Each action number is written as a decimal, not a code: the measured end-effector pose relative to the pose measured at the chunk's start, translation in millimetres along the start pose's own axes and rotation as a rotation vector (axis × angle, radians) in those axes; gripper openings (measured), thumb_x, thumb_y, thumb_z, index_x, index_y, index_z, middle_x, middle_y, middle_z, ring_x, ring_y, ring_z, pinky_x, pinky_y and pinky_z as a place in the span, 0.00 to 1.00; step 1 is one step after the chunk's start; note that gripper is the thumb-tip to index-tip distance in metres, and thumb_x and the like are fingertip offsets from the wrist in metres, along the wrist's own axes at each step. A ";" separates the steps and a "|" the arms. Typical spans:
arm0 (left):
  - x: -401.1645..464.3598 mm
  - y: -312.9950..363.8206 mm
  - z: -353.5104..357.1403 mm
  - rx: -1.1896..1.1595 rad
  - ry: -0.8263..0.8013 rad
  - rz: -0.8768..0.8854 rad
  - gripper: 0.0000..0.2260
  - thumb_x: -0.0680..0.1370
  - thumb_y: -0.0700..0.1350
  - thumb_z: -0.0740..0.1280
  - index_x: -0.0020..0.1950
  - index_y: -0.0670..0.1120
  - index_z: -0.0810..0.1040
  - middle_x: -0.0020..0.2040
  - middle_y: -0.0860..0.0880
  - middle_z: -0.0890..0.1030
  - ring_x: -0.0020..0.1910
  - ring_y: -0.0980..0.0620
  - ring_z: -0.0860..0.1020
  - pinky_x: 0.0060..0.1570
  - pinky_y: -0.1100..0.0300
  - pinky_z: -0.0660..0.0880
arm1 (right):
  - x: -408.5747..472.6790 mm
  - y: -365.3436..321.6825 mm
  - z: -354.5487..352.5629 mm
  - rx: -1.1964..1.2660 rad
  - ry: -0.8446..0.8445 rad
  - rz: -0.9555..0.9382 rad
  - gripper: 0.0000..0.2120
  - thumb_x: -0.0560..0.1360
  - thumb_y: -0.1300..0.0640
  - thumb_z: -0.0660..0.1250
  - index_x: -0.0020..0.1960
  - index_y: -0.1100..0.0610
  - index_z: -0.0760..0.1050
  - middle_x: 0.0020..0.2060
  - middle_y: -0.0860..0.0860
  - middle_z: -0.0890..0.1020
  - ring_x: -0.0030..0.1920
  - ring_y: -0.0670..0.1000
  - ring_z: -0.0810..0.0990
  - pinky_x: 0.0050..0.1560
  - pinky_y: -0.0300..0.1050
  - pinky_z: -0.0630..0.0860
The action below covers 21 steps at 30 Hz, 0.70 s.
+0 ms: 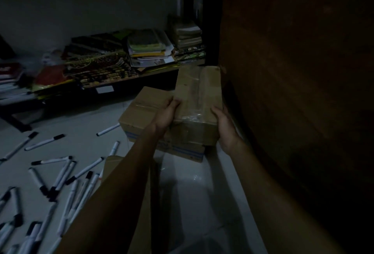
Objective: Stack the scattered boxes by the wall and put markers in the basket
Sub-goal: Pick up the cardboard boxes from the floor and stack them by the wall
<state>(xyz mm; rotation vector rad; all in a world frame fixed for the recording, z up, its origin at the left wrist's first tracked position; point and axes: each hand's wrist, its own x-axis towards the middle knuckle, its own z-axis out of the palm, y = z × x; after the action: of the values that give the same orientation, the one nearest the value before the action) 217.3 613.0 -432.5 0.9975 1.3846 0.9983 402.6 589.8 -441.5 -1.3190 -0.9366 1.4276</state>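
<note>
I hold a small taped cardboard box (199, 100) between both hands, over a larger cardboard box (141, 110) with blue stripes that sits on the floor. My left hand (165, 118) grips its left side with the thumb on top. My right hand (224, 128) clasps its right side. The small box lies partly on the larger one, close to a dark wooden surface (293, 91) on the right. Several white markers with black caps (60, 174) lie scattered over the pale floor at the left. A third cardboard box (113, 162) shows partly under my left forearm. No basket is in view.
A low dark shelf (113, 79) along the back wall carries piles of books and papers (149, 49). The room is dim. Pale floor (192, 189) lies bare between my arms.
</note>
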 end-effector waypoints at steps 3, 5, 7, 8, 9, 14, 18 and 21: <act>-4.6 -6.5 8.4 -0.232 -0.104 -0.109 0.17 0.81 0.56 0.59 0.63 0.47 0.76 0.59 0.42 0.82 0.57 0.44 0.81 0.53 0.53 0.78 | -0.9 2.0 -1.8 0.088 -0.065 0.025 0.25 0.80 0.47 0.62 0.76 0.46 0.63 0.65 0.51 0.77 0.62 0.54 0.78 0.65 0.57 0.74; -7.3 -8.7 10.5 -0.291 -0.112 -0.112 0.17 0.81 0.56 0.59 0.63 0.47 0.76 0.58 0.43 0.82 0.56 0.45 0.81 0.49 0.56 0.78 | -1.5 3.3 -3.5 0.112 -0.064 0.029 0.25 0.80 0.47 0.61 0.76 0.47 0.64 0.65 0.52 0.77 0.62 0.55 0.78 0.66 0.57 0.73; -11.6 -9.2 11.3 -0.311 -0.090 -0.095 0.19 0.81 0.55 0.59 0.67 0.46 0.74 0.60 0.42 0.81 0.59 0.44 0.80 0.52 0.55 0.78 | -3.6 4.6 -3.4 0.115 -0.059 0.014 0.24 0.80 0.48 0.61 0.75 0.48 0.65 0.65 0.52 0.78 0.63 0.55 0.78 0.67 0.57 0.72; -15.0 -10.3 11.5 -0.313 -0.080 -0.091 0.19 0.82 0.54 0.59 0.67 0.45 0.74 0.61 0.42 0.80 0.60 0.43 0.79 0.53 0.54 0.77 | -6.6 4.9 -2.6 0.114 -0.055 0.000 0.24 0.80 0.49 0.61 0.75 0.48 0.65 0.65 0.52 0.78 0.63 0.54 0.78 0.67 0.57 0.72; -19.0 -12.7 12.5 -0.314 -0.069 -0.089 0.19 0.82 0.54 0.59 0.67 0.44 0.74 0.61 0.41 0.80 0.60 0.43 0.79 0.53 0.55 0.77 | -10.0 6.2 -2.6 0.110 -0.049 -0.018 0.24 0.80 0.49 0.61 0.75 0.48 0.65 0.65 0.51 0.78 0.63 0.53 0.78 0.68 0.57 0.71; -50.2 -21.8 16.3 -0.310 -0.032 -0.132 0.14 0.78 0.57 0.64 0.60 0.51 0.77 0.58 0.46 0.83 0.56 0.46 0.81 0.53 0.54 0.77 | -32.8 15.9 -8.1 0.098 -0.015 -0.050 0.24 0.78 0.48 0.63 0.74 0.46 0.68 0.64 0.48 0.79 0.63 0.51 0.78 0.69 0.57 0.70; -74.7 -27.8 19.2 -0.295 -0.044 -0.071 0.19 0.76 0.56 0.67 0.65 0.50 0.77 0.60 0.47 0.82 0.60 0.45 0.80 0.65 0.46 0.73 | -65.2 21.2 -17.2 0.110 -0.003 -0.022 0.26 0.74 0.40 0.67 0.71 0.42 0.71 0.63 0.48 0.80 0.62 0.53 0.80 0.66 0.60 0.73; -99.4 -27.1 20.9 -0.303 -0.082 -0.063 0.21 0.76 0.56 0.68 0.66 0.50 0.77 0.60 0.46 0.82 0.61 0.44 0.79 0.67 0.44 0.72 | -92.1 17.4 -20.9 0.117 0.008 -0.051 0.26 0.73 0.40 0.68 0.70 0.40 0.71 0.63 0.46 0.80 0.61 0.51 0.80 0.63 0.57 0.75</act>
<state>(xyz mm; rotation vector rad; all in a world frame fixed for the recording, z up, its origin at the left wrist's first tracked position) 241.4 510.7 -430.6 0.7561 1.1498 1.0708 418.4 495.3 -436.2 -1.2062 -0.8624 1.4153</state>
